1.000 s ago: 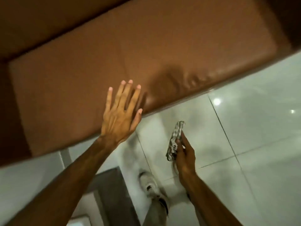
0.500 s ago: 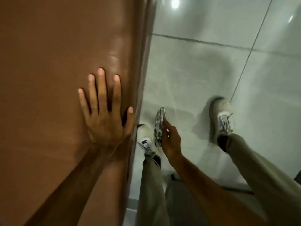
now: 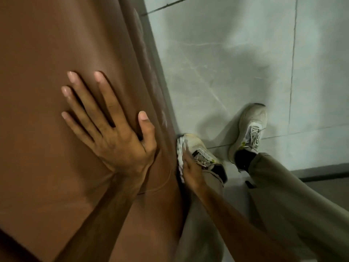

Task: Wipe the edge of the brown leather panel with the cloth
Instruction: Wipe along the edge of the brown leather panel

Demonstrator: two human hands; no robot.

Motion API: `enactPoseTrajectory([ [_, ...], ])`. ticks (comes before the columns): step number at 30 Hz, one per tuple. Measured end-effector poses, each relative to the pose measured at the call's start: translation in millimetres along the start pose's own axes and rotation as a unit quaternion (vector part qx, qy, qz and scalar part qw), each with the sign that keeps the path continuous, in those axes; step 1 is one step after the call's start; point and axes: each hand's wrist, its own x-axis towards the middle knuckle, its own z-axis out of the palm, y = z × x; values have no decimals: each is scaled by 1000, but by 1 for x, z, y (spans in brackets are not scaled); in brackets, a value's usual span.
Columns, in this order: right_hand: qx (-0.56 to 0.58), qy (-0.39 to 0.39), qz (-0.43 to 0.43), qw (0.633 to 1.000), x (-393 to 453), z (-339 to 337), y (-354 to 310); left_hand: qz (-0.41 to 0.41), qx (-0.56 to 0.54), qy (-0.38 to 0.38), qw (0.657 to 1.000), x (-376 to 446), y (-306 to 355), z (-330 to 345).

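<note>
The brown leather panel [image 3: 47, 44] fills the left half of the view, and its side edge [image 3: 151, 72] runs down the middle with pale smears on it. My left hand [image 3: 111, 129] lies flat on the panel face, fingers spread, thumb near the edge. My right hand [image 3: 190, 171] is below and to the right, shut on a folded white and grey patterned cloth [image 3: 180, 154]. The cloth is pressed against the lower part of the panel's edge.
Pale grey floor tiles [image 3: 236, 53] lie to the right of the panel. My two feet in whitish sneakers [image 3: 251, 129] stand on them close to the edge, with olive trouser legs [image 3: 292, 195] at the lower right. A darker strip [image 3: 324, 174] crosses the floor at right.
The view has swung and come closer to the panel. My right hand has moved the cloth left until it touches the panel's edge. My left hand stays flat on the face.
</note>
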Motion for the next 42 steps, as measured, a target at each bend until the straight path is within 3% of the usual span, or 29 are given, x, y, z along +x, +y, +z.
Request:
enactPoseTrajectory([
  [4, 82, -30, -31, 996, -51, 8, -1, -24, -19, 21, 999, 9, 14, -19],
  [8, 81, -46, -129, 987, 3, 4, -46, -1, 3, 64, 998, 9, 23, -28],
  [12, 35, -62, -56, 996, 43, -2, -37, -11, 0, 48, 999, 10, 27, -33],
  [17, 6, -58, 73, 996, -57, -10, 16, -12, 18, 6, 1000, 13, 33, -50],
  [20, 50, -62, 11, 997, -62, -8, -13, -13, 8, 16, 1000, 11, 32, -49],
  [22, 63, -65, -85, 992, -35, -6, -39, -8, 0, 36, 999, 10, 27, -42],
  [24, 55, -64, -123, 989, 6, -1, -51, -4, -4, 54, 999, 10, 23, -34],
  [27, 28, -25, -97, 995, 35, 4, -25, -7, -17, 46, 999, 11, 22, -34],
  [30, 42, -16, -23, 999, -6, 3, 16, -7, -21, -2, 1000, 13, 26, -50],
  [32, 87, -23, -19, 996, -40, 3, 14, -9, -24, -44, 999, 14, 29, -63],
  [35, 75, -37, -112, 990, -44, 1, -49, 15, -29, -86, 996, 34, 28, -74],
  [38, 54, -25, -227, 972, 16, 1, -134, 33, -31, -69, 997, 61, 23, -67],
  [42, 112, -22, -247, 962, 96, 6, -176, 28, -40, -29, 998, 69, 23, -52],
])
